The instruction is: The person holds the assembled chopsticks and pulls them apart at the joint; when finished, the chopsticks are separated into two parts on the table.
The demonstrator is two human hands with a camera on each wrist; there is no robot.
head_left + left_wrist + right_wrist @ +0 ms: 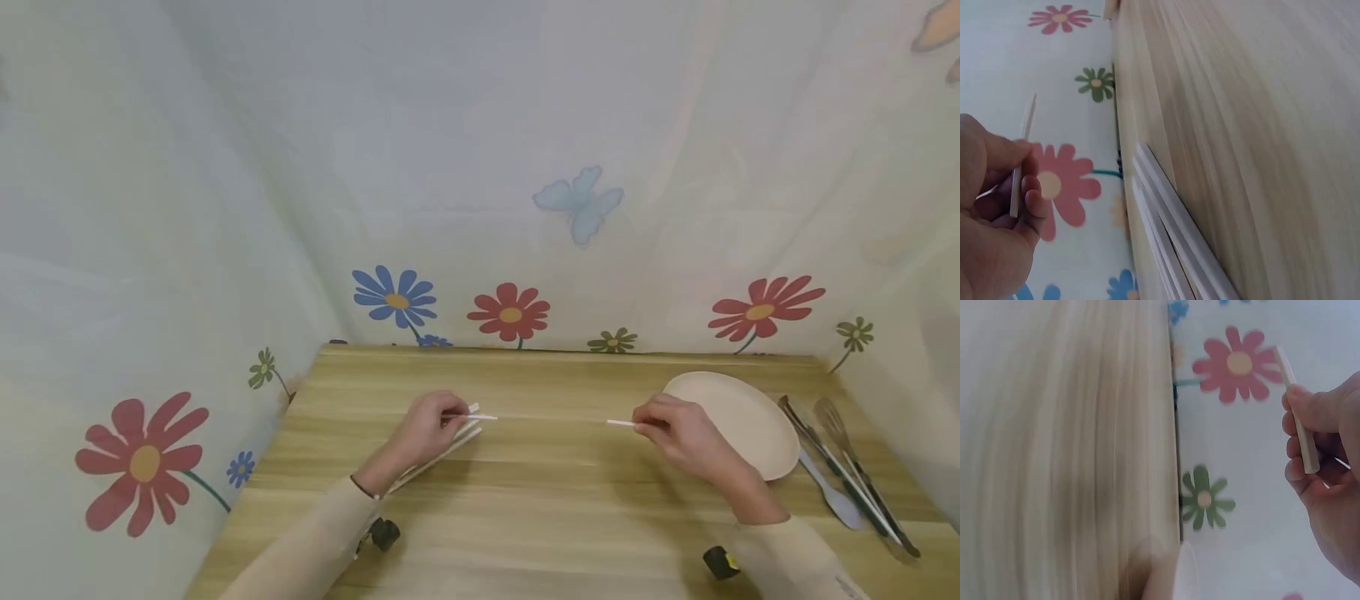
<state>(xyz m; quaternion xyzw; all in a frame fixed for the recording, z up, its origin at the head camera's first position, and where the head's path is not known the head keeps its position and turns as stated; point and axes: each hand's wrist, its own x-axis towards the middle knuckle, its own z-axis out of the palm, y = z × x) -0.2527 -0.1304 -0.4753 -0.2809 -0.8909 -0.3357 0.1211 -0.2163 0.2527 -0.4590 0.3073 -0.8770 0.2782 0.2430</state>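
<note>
Between thumb and fingers, my left hand (pixel 431 432) pinches a thin white stick (pixel 1027 119), held above the table. Several longer white sticks (pixel 1175 228) lie on the table below that hand, side by side at a slant. My right hand (pixel 686 435) grips a short, pale, straight-edged stick (pixel 1302 434), its thumb pressed along it and the fingers curled behind. Both hands are raised over the table, apart from each other, the two sticks pointing inward in the head view. Part of each stick is hidden by the fingers.
A round cream plate (pixel 738 417) lies just beyond my right hand. Right of it are a pale spoon (pixel 838 504), a slotted turner (pixel 834 423) and other long dark-handled utensils. The wooden table (pixel 555 517) meets a flower-printed curtain (pixel 480 208) at its back and sides.
</note>
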